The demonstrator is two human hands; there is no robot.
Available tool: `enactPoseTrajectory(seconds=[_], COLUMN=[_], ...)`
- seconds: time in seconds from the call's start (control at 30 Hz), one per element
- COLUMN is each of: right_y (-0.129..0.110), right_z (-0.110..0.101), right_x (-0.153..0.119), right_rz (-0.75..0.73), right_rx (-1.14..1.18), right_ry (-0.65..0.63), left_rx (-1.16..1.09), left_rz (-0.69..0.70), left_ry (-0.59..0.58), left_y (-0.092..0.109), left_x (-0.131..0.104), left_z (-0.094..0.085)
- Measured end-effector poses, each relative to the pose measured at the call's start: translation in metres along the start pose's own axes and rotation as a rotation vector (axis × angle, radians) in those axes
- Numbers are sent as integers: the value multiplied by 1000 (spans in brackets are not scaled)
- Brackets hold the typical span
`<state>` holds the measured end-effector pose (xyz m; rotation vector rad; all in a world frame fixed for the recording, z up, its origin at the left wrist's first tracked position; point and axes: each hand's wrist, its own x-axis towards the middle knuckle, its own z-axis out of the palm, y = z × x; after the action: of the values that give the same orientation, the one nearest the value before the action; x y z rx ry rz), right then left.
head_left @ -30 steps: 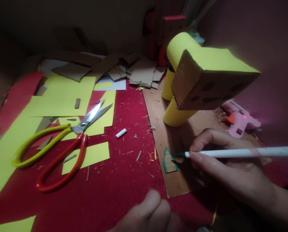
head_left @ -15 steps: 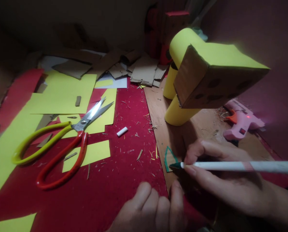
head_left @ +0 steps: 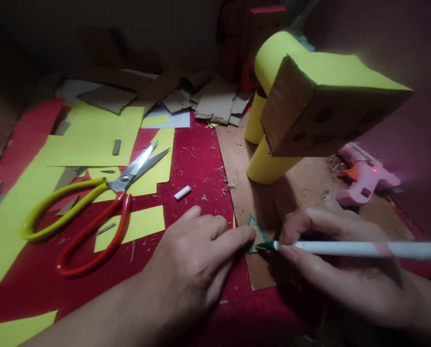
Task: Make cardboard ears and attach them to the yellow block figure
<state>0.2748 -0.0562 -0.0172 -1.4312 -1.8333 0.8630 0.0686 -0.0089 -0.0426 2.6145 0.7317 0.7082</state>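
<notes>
My right hand (head_left: 352, 274) is closed around a white marker (head_left: 345, 248) with a dark green tip. The tip rests on the lower right part of a small pointed cardboard piece (head_left: 257, 237), whose edges carry green lines. From the left, my left hand (head_left: 197, 253) reaches over with most fingers curled, its index fingertip pressing on the piece's left edge. The piece lies on a flat brown board (head_left: 266, 274). Behind it on the board stands a figure (head_left: 331, 120) of yellow paper tubes and a cardboard box with a yellow top and dark spots.
Scissors with one yellow and one red handle (head_left: 117, 193) lie partly open on the red surface (head_left: 197, 154), among yellow paper (head_left: 99, 135) and scraps. Cardboard pieces (head_left: 215, 103) pile up behind. A pink glue gun (head_left: 369, 178) with a red light sits at right.
My left hand has moved up and forward from the near edge, and its index finger now touches the cardboard piece. The marker tip stays near the piece's lower right. The view has shifted slightly.
</notes>
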Motion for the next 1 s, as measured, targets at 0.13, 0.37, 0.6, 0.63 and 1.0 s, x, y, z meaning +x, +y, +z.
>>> enactPoseTrajectory(seconds=[0.13,0.37,0.6,0.63,1.0], right_y=[-3,-4,-2,-2,-1], right_z=[-1,0,0,1,1], right_x=[1,0,1,1,0], right_rz=[-38,-122,-134,-136,-143], right_rx=[-8,-89,-129,-132,-151], right_ry=[-12,6,-4,-4,-11], left_rx=[-23,-29,-53,-56,-44], left_rz=[20,34,7,7,13], left_ry=[-100,-118,-126,-127,-105], left_y=[-8,-12,-11,-11,-11], left_x=[4,3,6,6,4], left_z=[-2,-2,-2,-1,-1])
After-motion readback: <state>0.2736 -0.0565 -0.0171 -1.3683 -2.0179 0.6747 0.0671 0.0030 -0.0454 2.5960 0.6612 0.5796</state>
